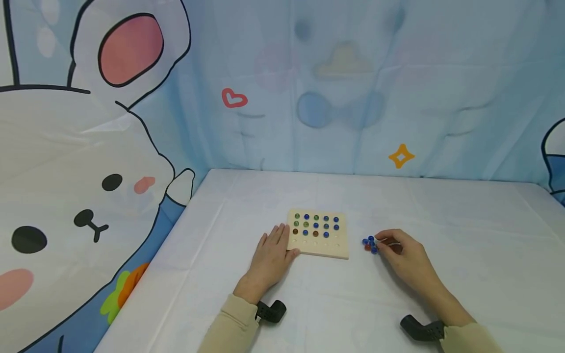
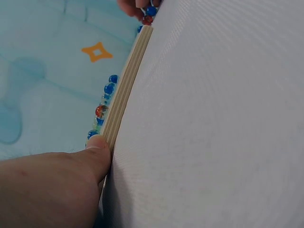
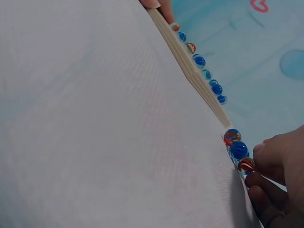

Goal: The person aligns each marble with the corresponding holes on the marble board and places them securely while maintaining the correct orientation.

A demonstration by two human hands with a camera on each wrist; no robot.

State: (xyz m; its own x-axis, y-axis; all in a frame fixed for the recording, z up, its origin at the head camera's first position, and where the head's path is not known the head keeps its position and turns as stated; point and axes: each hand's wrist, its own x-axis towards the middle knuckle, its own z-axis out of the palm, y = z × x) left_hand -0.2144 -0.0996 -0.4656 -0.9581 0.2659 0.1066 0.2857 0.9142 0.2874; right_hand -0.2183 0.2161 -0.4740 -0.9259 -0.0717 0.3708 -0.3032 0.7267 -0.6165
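Observation:
A pale wooden board (image 1: 326, 251) with rows of shallow holes lies on the table, its far three rows mostly filled with green, blue and brown-red marbles. My left hand (image 1: 270, 260) rests along its left edge, fingers extended, thumb against the near edge. In the left wrist view the thumb (image 2: 98, 147) presses the board's side (image 2: 124, 90). Right of the board sits a small cluster of blue and red marbles (image 1: 368, 247). My right hand (image 1: 403, 255) is at this cluster with bent fingers; in the right wrist view, thumb and fingertips pinch a red-and-white marble (image 3: 246, 165).
The table is covered with a white cloth (image 1: 476, 230). Behind it hangs a light blue printed curtain (image 1: 265, 137), and a cartoon-printed sheet (image 1: 66, 152) stands on the left. Each wrist carries a black camera mount (image 1: 272, 311).

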